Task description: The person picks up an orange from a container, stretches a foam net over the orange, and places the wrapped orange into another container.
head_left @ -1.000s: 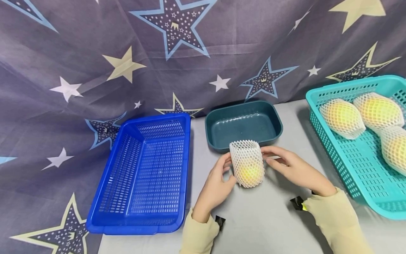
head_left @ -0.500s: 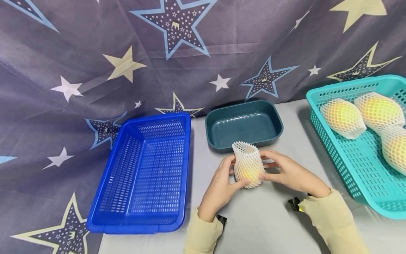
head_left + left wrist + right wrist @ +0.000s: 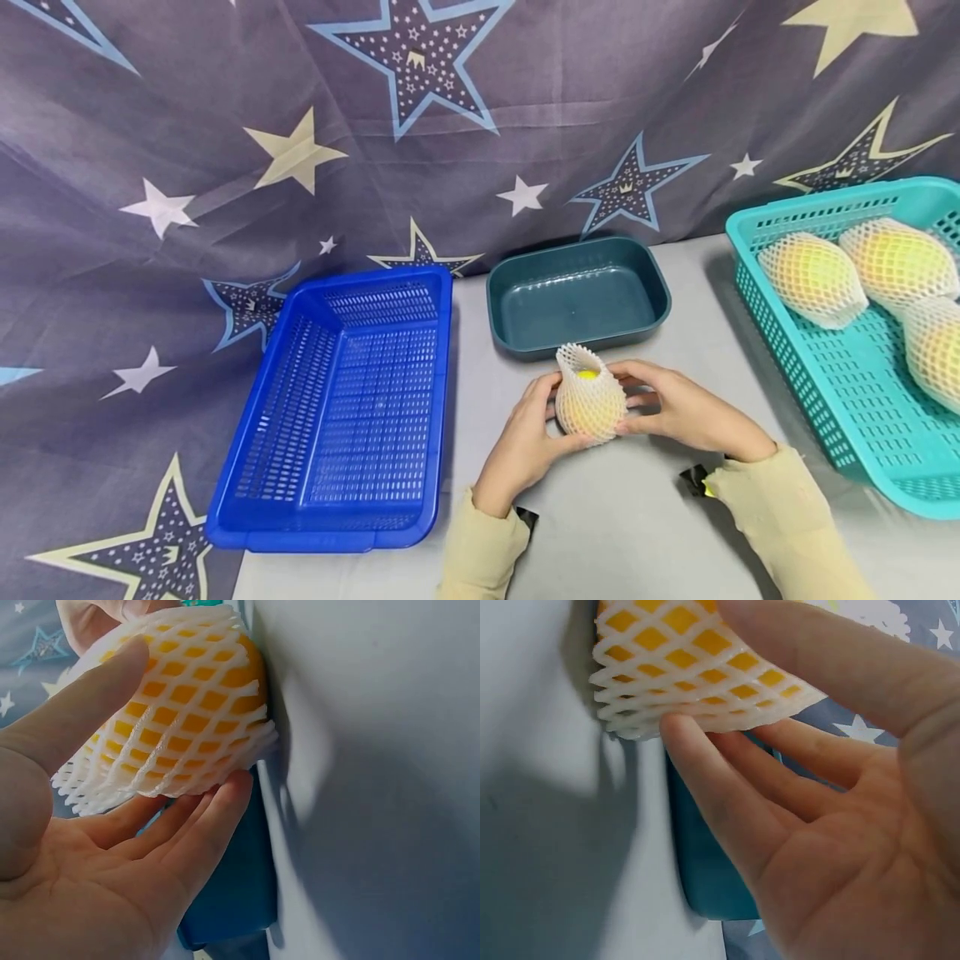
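A yellow-orange round fruit in a white foam net sleeve (image 3: 590, 408) stands on the grey tabletop in front of the dark green tub. The sleeve's upper end narrows to an opening, through which a bit of yellow shows. My left hand (image 3: 525, 437) holds it from the left, and my right hand (image 3: 686, 408) holds it from the right. In the left wrist view, the thumb lies over the netting (image 3: 172, 727) and the fingertips touch its other side. The right wrist view has thumb and fingers on both sides of the net (image 3: 682, 660); bare orange skin shows in its holes.
Behind the hands stands a dark green tub (image 3: 577, 304). To the left is a blue perforated basket (image 3: 442, 392). On the right, a turquoise basket (image 3: 787, 375) contains several netted fruits (image 3: 813, 275). A star-patterned cloth (image 3: 517, 108) hangs behind everything.
Both hands have closed in on the netted fruit, thumbs now against its front. The sleeve's top has gone from wide and straight to narrowed and tilted, and the fruit sits slightly lower right.
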The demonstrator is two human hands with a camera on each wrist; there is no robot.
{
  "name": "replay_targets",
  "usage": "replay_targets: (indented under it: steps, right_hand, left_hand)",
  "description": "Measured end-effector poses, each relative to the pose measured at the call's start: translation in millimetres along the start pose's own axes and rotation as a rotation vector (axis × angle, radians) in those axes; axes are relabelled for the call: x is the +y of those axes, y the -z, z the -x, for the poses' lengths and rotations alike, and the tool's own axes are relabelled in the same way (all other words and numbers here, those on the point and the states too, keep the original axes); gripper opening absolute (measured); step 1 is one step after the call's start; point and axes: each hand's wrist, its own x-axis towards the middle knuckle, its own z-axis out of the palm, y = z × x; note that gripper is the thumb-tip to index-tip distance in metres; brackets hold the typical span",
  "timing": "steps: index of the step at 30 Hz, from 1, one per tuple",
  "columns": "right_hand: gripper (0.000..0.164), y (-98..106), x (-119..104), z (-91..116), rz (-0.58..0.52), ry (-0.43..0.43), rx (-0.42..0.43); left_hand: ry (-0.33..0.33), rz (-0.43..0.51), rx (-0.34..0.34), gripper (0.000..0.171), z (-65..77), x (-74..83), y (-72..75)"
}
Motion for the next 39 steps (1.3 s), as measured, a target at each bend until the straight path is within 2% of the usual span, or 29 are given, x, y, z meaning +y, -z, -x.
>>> replay_targets:
  steps: [6,13,15,19,23,31,34,39]
  right_hand:
    - [0.064,-0.5,3.7,-2.2,0.022,-0.027,-0.006]
    - [0.065,-0.1,2.7,-3.5,0.02,-0.068,-0.022]
    - [0.065,0.2,1.9,-3.6,0.025,-0.066,-0.024]
    - [0.067,0.7,1.5,-4.0,0.001,-0.039,-0.024]
    - [0.068,2.1,2.3,-3.9,-0.077,-0.004,-0.011]
    - [0.07,7.6,-2.1,-0.9,-0.211,0.063,0.042]
    - [0.071,8.6,-5.0,-0.2,-0.225,0.063,0.06]
    - [0.066,8.6,-9.9,0.6,-0.213,0.066,0.081]
  left_hand:
    - [0.02,-0.012,-0.019,0.081,-1.3,-0.7,-1.7]
    - [0.017,-0.077,-0.01,0.08,-2.0,-2.1,-3.4]
    - [0.02,-0.059,-0.007,0.08,-2.7,-3.4,-3.4]
    - [0.028,0.035,0.007,0.081,-4.1,-6.9,-2.1]
    - [0.04,0.153,0.028,0.08,-4.4,-5.9,1.1]
    - [0.014,0.289,0.093,0.075,-5.0,-1.6,5.3]
    - [0.009,0.395,0.096,0.07,-5.1,0.5,6.9]
    - [0.031,0.594,0.055,0.067,-4.6,4.0,8.7]
